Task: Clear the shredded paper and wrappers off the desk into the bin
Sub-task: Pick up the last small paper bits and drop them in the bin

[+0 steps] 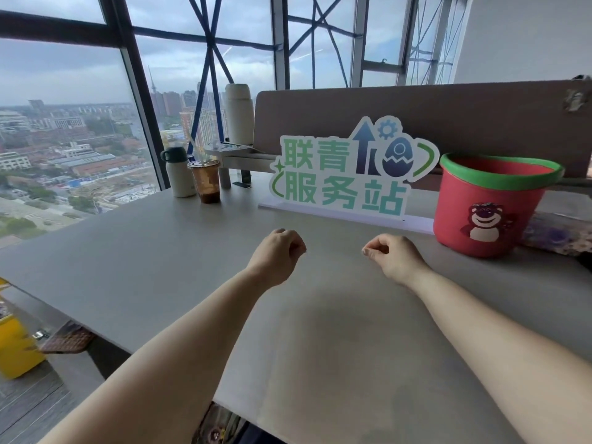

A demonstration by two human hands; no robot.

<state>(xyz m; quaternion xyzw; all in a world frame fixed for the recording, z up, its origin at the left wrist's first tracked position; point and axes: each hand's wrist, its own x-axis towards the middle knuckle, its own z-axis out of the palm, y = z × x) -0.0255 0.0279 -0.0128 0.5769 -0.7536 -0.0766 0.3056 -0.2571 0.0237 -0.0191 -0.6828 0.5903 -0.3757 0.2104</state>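
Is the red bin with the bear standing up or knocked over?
Standing up. The bin rests on its base on the desk, green rim on top, mouth facing up.

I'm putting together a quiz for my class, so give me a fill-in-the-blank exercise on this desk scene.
1. The red round bin with the bear picture has a ____ rim.
2. The clear plastic cup near the window holds a ____ drink.
3. The green-lettered cut-out sign stands between that cup and the ____.

Missing words: green; brown; bin.
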